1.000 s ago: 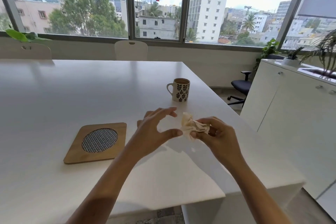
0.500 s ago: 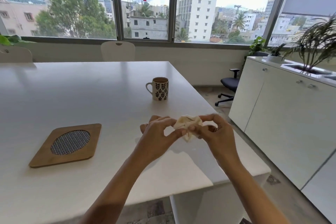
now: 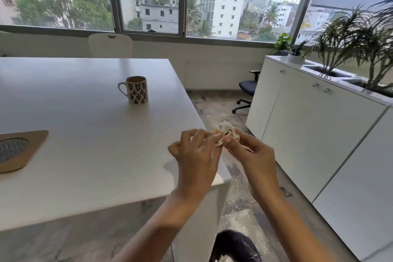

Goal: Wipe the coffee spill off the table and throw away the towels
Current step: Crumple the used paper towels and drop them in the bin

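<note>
A crumpled, coffee-stained paper towel (image 3: 228, 132) is held in the air just past the right edge of the white table (image 3: 89, 134). My left hand (image 3: 196, 155) pinches its left side with fingertips and thumb. My right hand (image 3: 246, 151) pinches its right side. Both hands meet at the towel, above the table's front right corner. Below them, at the bottom edge of the view, a bin lined with a black bag (image 3: 234, 247) stands on the floor.
A leaf-patterned mug (image 3: 137, 90) with coffee stands on the table. A wooden trivet (image 3: 17, 149) lies at the left edge. White cabinets (image 3: 308, 125) with planters line the right side. An office chair (image 3: 247, 89) stands by the window wall.
The view has swung to the right. Both hands moved with the towel from above the table to past its right edge, and my left hand now pinches it. The bin has come into view.
</note>
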A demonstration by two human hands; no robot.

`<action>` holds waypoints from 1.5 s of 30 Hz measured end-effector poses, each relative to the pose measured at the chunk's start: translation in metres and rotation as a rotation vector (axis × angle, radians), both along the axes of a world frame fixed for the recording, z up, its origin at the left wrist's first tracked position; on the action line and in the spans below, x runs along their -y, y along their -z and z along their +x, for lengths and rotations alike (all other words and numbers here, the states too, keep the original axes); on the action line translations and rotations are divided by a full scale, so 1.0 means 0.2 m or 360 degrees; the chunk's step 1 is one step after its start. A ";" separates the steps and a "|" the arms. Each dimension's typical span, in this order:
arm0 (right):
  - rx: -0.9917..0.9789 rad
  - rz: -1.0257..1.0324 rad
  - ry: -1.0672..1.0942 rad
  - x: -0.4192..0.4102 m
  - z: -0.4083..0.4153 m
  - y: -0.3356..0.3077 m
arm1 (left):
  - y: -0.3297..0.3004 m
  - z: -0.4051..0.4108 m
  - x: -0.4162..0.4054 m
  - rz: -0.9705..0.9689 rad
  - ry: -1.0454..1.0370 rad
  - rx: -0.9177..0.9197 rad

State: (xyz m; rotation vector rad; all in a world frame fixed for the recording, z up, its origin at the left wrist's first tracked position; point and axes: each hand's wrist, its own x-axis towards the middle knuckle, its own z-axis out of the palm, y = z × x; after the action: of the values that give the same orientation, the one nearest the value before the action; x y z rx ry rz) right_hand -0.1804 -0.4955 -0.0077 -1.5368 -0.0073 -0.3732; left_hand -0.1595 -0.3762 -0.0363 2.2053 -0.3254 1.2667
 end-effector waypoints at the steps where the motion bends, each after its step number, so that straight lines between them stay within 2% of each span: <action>1: -0.0001 0.0013 0.0021 0.06 -0.01 0.01 | 0.02 -0.01 0.07 0.0029 0.0011 0.0002; 6: -0.0031 -0.0082 0.0034 0.40 -0.04 0.05 | 0.16 -0.06 0.36 0.0083 0.0264 -0.0259; 9: -0.0028 -0.0267 0.0033 0.56 -0.06 0.11 | 0.17 -0.11 0.46 -0.0026 0.0342 -0.0365; 12: -0.0098 -0.0262 0.0003 0.66 -0.07 0.20 | 0.19 -0.12 0.54 -0.0239 0.0402 -0.0524; 16: -0.0204 -0.0273 -0.0060 0.78 -0.07 0.34 | 0.30 -0.10 0.61 -0.0140 0.0596 -0.0756; 21: -0.0325 -0.0387 -0.0006 0.86 -0.09 0.59 | 0.55 -0.07 0.67 -0.0233 0.0822 -0.0954; 25: -0.0446 -0.0641 0.0146 0.88 -0.09 0.88 | 0.81 -0.02 0.70 -0.0083 0.0905 -0.1114; 30: -0.0545 -0.1117 0.0339 0.84 0.00 1.22 | 1.10 0.09 0.72 0.0120 0.0881 -0.1519; 35: -0.0884 -0.1334 0.0173 0.84 0.07 1.42 | 1.26 0.16 0.71 0.0510 0.0770 -0.1851; 37: -0.0923 -0.1344 0.0207 0.85 0.08 1.45 | 1.28 0.17 0.70 0.0520 0.0757 -0.1883; 45: -0.0791 -0.1344 0.0339 0.94 0.10 1.39 | 1.22 0.21 0.73 0.0133 0.0685 -0.1689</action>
State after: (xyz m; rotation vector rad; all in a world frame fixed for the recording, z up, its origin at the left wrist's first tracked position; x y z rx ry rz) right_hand -0.1601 -0.6826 -0.2863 -2.4457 0.4398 -0.1393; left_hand -0.1166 -0.5215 -0.2805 2.3582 -0.3746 -0.2033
